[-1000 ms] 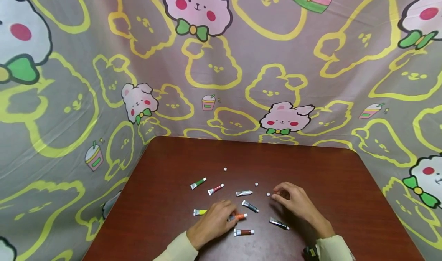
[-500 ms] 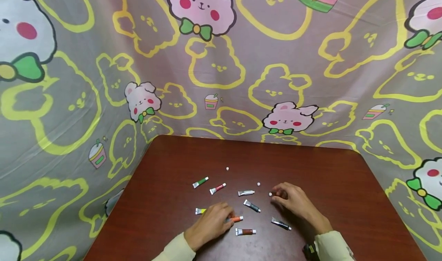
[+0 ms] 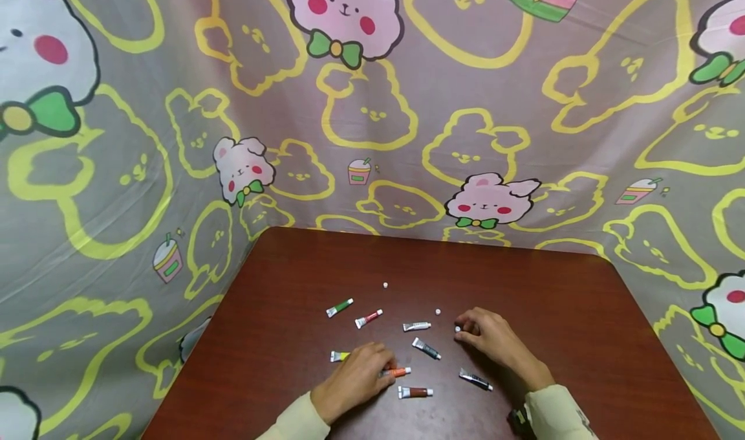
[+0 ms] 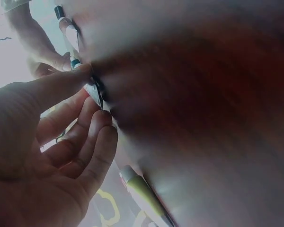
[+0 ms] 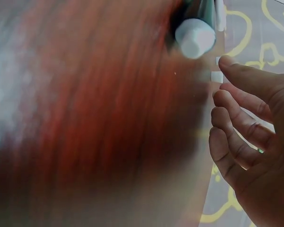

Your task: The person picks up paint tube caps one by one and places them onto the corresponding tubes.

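Brown table [image 3: 582, 336], left hand [image 3: 354, 380] pinching orange tube [image 3: 398, 372], right hand [image 3: 491, 340] loosely curled, touching white cap [image 3: 458, 329]

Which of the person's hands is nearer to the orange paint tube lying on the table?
The left. The left hand touches the orange paint tube, covering its rear end. The right hand lies apart to the tube's right, fingertips by a small white cap.
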A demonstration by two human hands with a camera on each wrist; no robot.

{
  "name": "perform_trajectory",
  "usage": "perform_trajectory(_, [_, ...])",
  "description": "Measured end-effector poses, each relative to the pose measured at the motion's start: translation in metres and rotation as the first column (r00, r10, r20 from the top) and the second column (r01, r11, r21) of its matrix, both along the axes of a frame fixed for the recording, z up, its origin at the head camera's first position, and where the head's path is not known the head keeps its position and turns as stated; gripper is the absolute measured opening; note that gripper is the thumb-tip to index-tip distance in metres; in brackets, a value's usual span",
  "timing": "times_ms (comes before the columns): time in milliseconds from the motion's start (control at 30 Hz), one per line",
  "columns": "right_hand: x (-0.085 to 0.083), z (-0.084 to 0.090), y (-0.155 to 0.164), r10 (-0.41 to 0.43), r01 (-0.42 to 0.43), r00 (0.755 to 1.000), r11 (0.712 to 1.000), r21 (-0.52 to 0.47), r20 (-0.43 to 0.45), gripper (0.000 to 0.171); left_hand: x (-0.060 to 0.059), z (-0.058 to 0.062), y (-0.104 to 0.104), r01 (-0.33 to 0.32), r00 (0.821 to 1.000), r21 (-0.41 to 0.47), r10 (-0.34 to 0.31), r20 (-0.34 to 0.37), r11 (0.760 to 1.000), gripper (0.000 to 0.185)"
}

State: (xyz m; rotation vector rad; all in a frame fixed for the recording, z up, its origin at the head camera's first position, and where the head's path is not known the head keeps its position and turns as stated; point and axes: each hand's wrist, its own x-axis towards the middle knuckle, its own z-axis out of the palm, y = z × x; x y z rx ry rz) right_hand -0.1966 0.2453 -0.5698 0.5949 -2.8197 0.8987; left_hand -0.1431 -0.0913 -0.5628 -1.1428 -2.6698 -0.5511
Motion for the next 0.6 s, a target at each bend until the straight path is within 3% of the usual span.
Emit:
perform_trajectory(200, [-0.001, -0.003, -0.003, 0.004, -0.004, 1.0, 1.0, 0.008, 0.025, 0.015, -0.001, 0.0, 0.001, 0.013, 1.0, 0.013, -0.014, 0.019, 1.0, 0.014])
perform_trajectory(400, [-0.002, -0.005, -0.002, 0.026, -0.025, 0.999, 0.999, 0.043, -0.044, 0.01, -0.003, 0.001, 0.008, 0.026, 1.0, 0.06, -0.025, -0.02, 0.998, 0.011])
perform_trajectory(600, [0.0, -0.002, 0.0, 0.011, -0.01, 0.998, 1.0, 0.029, -0.055, 0.009, -0.007, 0.006, 0.022, 0.035, 0.999, 0.038, -0.034, -0.029, 0.999, 0.012])
